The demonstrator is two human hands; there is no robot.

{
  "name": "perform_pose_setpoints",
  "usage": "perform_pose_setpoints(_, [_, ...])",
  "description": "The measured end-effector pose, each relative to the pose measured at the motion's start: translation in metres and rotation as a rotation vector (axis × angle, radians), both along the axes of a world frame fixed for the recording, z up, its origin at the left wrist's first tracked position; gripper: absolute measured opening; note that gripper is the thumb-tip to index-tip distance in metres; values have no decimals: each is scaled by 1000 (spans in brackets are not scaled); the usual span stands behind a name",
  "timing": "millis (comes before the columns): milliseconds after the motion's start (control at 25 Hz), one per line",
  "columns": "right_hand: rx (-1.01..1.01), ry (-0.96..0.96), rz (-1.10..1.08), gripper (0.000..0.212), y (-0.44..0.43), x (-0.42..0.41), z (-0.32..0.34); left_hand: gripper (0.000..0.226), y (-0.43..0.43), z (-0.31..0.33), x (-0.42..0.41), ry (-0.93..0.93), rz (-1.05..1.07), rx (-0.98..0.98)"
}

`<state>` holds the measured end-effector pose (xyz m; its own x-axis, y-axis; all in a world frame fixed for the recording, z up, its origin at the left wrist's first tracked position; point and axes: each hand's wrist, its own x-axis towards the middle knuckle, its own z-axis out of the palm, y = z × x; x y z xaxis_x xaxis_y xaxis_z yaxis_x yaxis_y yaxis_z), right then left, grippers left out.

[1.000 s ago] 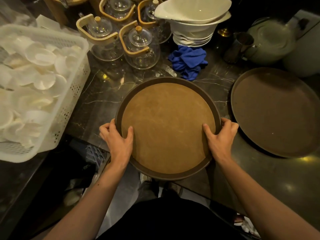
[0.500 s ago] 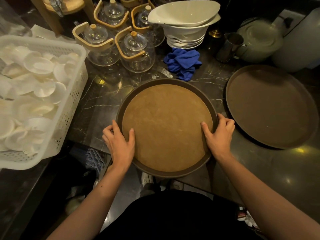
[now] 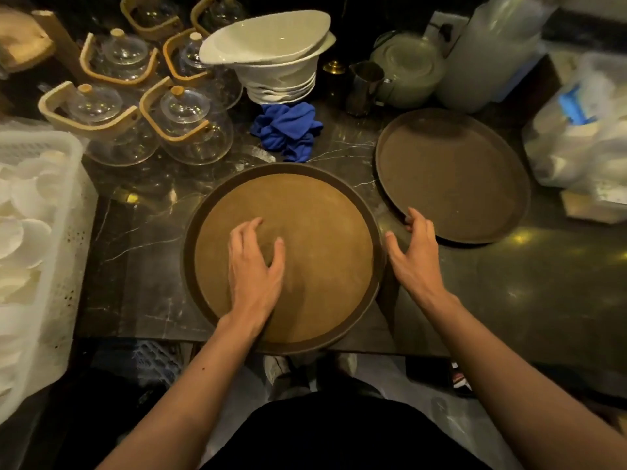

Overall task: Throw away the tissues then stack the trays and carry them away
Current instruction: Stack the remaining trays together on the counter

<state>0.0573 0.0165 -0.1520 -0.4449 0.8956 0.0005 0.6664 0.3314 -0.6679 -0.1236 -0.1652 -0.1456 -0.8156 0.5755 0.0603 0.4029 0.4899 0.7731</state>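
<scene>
Left hand (image 3: 256, 266) covering part of the near tray (image 3: 319, 232) surface, contact not clear. White basket (image 3: 69, 212) cut off by left edge, contents overexposed, shapes hard to tell. Plastic bags (image 3: 576, 130) at right blurred, cut by the edge. Under right hand (image 3: 412, 252), fingertips at far tray (image 3: 454, 174) rim, touching or not impossible to say.

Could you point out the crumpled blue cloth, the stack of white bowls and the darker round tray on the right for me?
Crumpled blue cloth (image 3: 286, 129): head view, middle of its folds.
Stack of white ceramic bowls (image 3: 271, 45): head view, inside of the top bowl.
Darker round brown tray (image 3: 454, 171): head view, centre of its bare flat surface.
</scene>
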Motion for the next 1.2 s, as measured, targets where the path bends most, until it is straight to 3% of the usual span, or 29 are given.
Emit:
perform_pose_setpoints(440, [108, 65, -205, 63, 90, 85, 14, 55, 126, 28, 42, 36, -262, -12])
perform_pose_setpoints(720, [16, 34, -236, 70, 182, 148, 13, 65, 211, 23, 85, 77, -259, -176])
perform_pose_setpoints(1200, [-119, -134, -293, 71, 259, 153, -13, 84, 296, -4, 56, -151, -107, -404])
